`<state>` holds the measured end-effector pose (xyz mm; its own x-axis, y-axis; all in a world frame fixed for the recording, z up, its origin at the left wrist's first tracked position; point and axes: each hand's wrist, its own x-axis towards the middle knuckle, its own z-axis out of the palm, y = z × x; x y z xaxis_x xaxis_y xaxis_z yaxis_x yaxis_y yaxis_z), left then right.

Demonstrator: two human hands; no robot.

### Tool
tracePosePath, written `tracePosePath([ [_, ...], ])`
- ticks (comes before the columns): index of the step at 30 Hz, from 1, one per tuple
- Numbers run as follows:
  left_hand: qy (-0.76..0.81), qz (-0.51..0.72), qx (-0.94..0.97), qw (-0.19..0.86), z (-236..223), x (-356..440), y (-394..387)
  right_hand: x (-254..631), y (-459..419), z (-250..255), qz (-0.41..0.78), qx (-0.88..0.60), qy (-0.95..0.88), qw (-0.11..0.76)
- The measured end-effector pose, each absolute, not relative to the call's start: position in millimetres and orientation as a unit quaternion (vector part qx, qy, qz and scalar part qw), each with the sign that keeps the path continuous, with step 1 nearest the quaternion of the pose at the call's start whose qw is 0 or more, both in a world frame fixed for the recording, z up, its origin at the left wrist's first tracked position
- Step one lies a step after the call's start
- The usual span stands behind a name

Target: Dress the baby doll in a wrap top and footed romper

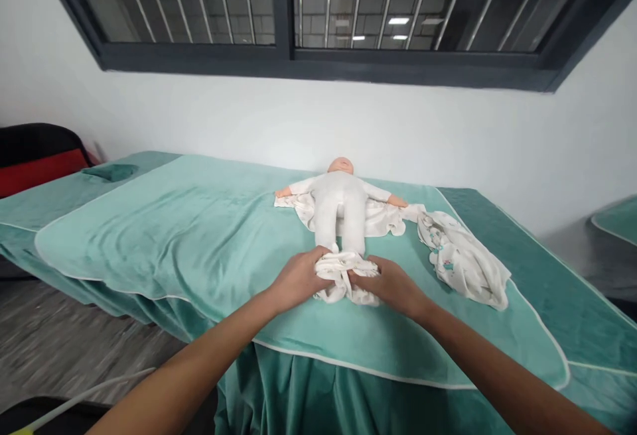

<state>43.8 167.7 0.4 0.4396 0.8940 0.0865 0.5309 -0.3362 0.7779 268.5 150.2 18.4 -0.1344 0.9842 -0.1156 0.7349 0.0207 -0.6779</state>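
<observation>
A baby doll (338, 189) with a soft white body lies on its back on the green blanket (239, 223), arms spread and legs toward me. Bunched white baby pants (343, 276) surround the ends of its legs; the feet are hidden in the folds. My left hand (301, 278) grips the left side of the gathered cloth, thumb on top. On the opposite side, my right hand (395, 284) pinches the same cloth. Beneath the doll's back and arms spreads a white garment (383, 217).
To the right lies a crumpled white cloth with a small coloured print (462, 259). Behind the bed are a white wall (223, 120) and a barred window (288, 57). A black and red chair (42, 160) stands at far left, and a pale cable (99, 392) runs lower left.
</observation>
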Motion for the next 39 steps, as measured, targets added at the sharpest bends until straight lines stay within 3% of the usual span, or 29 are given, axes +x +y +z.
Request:
tracePosePath([
  [3,0.412,0.26,0.704,0.516,14.6,38.7,162.5,270.5,141.3,32.6,0.494,-0.573,-0.626,0.189],
  [7,0.334,0.176,0.705,0.6,39.4,21.7,159.7,275.0,129.5,53.2,0.64,-0.462,-0.589,0.171],
  [11,0.24,-0.023,0.76,0.603,73.0,7.8,162.6,280.0,127.9,75.7,0.624,-0.36,-0.662,0.204],
  [15,0.175,-0.191,0.776,0.576,121.5,5.2,164.1,274.7,138.3,108.4,0.546,-0.318,-0.754,0.18],
  [18,0.201,-0.165,0.805,0.533,157.3,3.6,166.3,260.6,147.4,143.6,0.485,-0.328,-0.791,0.177],
  [24,0.26,0.074,0.842,0.468,194.5,-2.9,170.4,236.3,155.1,206.4,0.384,-0.352,-0.809,0.273],
  [28,0.263,0.163,0.81,0.498,200.8,-2.5,164.8,237.0,154.0,214.1,0.377,-0.338,-0.832,0.227],
  [35,0.266,0.213,0.81,0.477,203.2,3.8,155.9,241.1,148.4,204.1,0.459,-0.313,-0.83,0.053],
  [39,0.274,0.196,0.808,0.484,209.0,6.2,152.0,236.9,144.8,203.4,0.453,-0.329,-0.824,0.087],
])
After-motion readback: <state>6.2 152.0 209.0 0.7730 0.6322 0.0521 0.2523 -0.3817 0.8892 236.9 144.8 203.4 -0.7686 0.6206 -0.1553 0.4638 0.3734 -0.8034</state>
